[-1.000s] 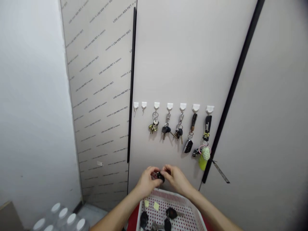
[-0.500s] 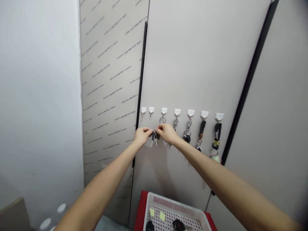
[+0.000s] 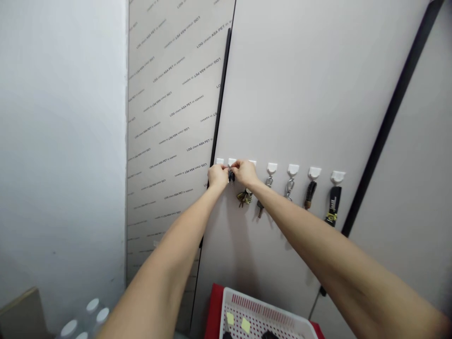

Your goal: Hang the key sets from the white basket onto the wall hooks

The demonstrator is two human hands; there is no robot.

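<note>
My left hand (image 3: 218, 176) and my right hand (image 3: 244, 172) meet just below the second white hook (image 3: 232, 162) from the left on the cabinet door. Between their pinched fingertips hangs a small bunch of keys (image 3: 231, 176) with dark heads, held by both hands. The fingers cover its ring, so I cannot tell whether it touches the hook. Behind my right hand, brass-coloured keys (image 3: 245, 197) dangle under the third hook (image 3: 252, 163). A single key (image 3: 260, 209) shows beneath my right wrist.
Further right hang a metal clip (image 3: 289, 188), a dark braided strap (image 3: 310, 194) and a black strap with a yellow part (image 3: 332, 205). Below stands a white basket (image 3: 261, 301) with yellow notes (image 3: 246, 325) on something red. White-capped bottles (image 3: 68, 328) are at lower left.
Both hands have risen with the keys, from below the hooks up to the second hook. The view has shifted, and the brass-coloured keys now show beneath my right hand.
</note>
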